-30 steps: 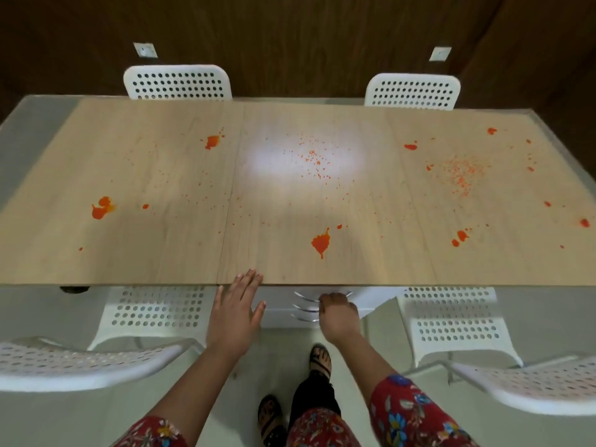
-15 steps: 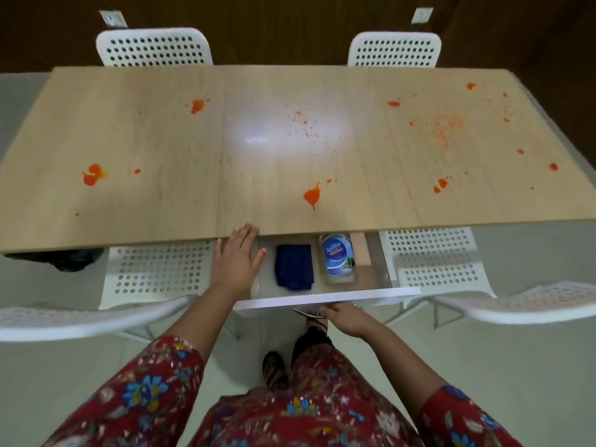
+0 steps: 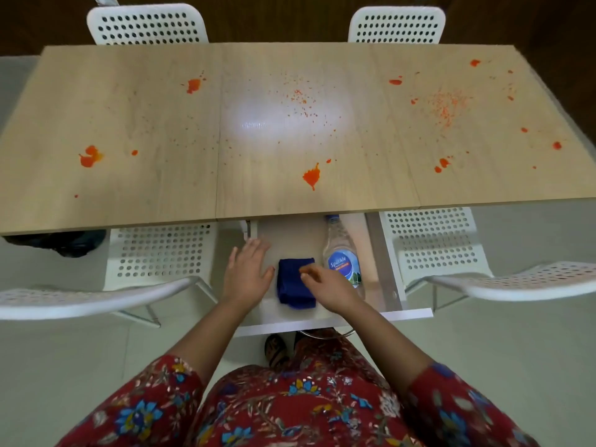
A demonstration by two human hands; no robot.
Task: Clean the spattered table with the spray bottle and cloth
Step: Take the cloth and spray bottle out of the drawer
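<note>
Blue cloth (image 3: 295, 282) is lying folded in the open drawer (image 3: 392, 269); my right hand (image 3: 329, 285) is reaching over it, fingers loosely curled, gripping nothing yet. My left hand (image 3: 246, 272) is hovering flat and spread beside it. The spray bottle (image 3: 342, 256) is lying just right of the cloth (label up). Orange spatters (image 3: 311, 177) are dotting the wooden table (image 3: 129, 124).

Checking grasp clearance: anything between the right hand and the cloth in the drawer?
Nothing visible. The right hand is over the blue cloth's right edge in the open drawer; the spray bottle lies beside it, clear.
</note>
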